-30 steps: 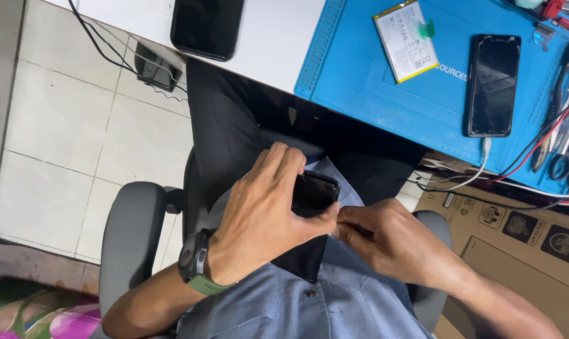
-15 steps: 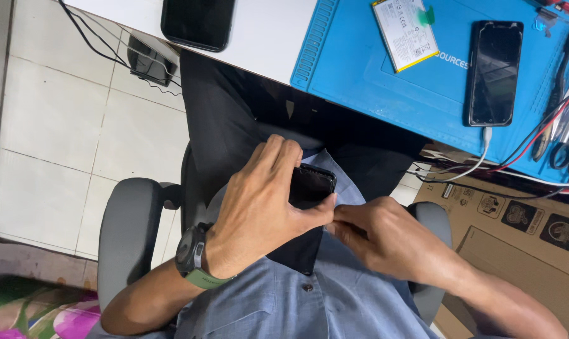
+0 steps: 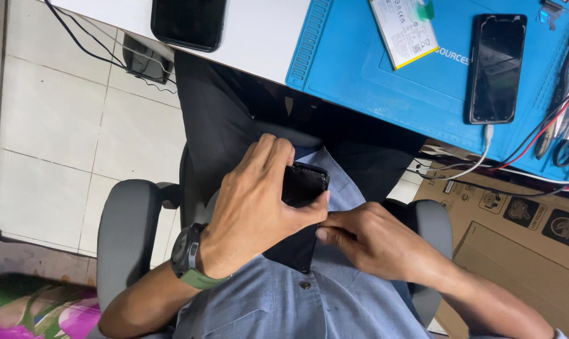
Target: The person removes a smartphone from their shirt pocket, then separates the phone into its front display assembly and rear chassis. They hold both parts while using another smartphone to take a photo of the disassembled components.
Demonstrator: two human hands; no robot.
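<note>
Little has been shifted since the earlier frames: the black phone [image 3: 301, 207] is still held over the lap, only slightly lower in the head view. It is gripped by the left hand [image 3: 253, 210], fingers wrapped across its top and thumb at its right edge. The right hand [image 3: 366, 242] is pinched closed against the phone's side. A second phone [image 3: 497, 68] is laid on the blue mat [image 3: 360, 75] beside a battery [image 3: 404, 28].

I see pale floor tiles [image 3: 52, 119] with dark grout under a white tabletop [image 3: 259, 31], a grey armchair [image 3: 124, 232] below it, a cardboard box [image 3: 523, 238] right, and a colourful rug [image 3: 33, 314] bottom-left, evenly lit.
</note>
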